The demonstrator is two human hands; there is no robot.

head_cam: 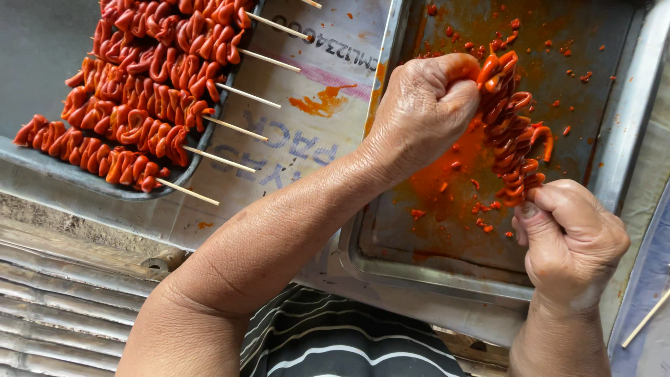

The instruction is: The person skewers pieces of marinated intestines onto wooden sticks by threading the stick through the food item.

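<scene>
A: Around the hands?

B: Metal tray [558, 105] filling the right half of the frame, smeared and flecked with orange-red sauce. Dark tray [42, 157] at upper left, heaped with finished skewers [139, 77], bare stick ends poking down-right past the rim. Between the two trays, printed sacking [314, 119] with one orange stain. Corrugated sheet [63, 307] at lower left, striped shirt [335, 342] at bottom centre. Loose bare stick [645, 320] at the lower right edge.

A: Anything blocking the view?

B: Left forearm crossing from bottom left up to centre, covering part of the metal tray's left rim. Top end of the held skewer [511, 129] tucked behind the left fist.

A: Look of that skewer?

B: Glossy red-orange coils, bunched in tight folds, wet with sauce, a few loops curling free on the right side. Stick itself hidden under the coils.

A: Place and direction?

B: Held above the metal tray, right of centre. Long axis near vertical in the frame, leaning slightly: top end toward upper centre, bottom end toward lower right.

A: Hands?

B: Left hand [426, 105] clenched in a fist round the top coils. Right hand [572, 241] pinching the bottom end, thumb pressed against the lowest coils, other fingers curled under.
</scene>
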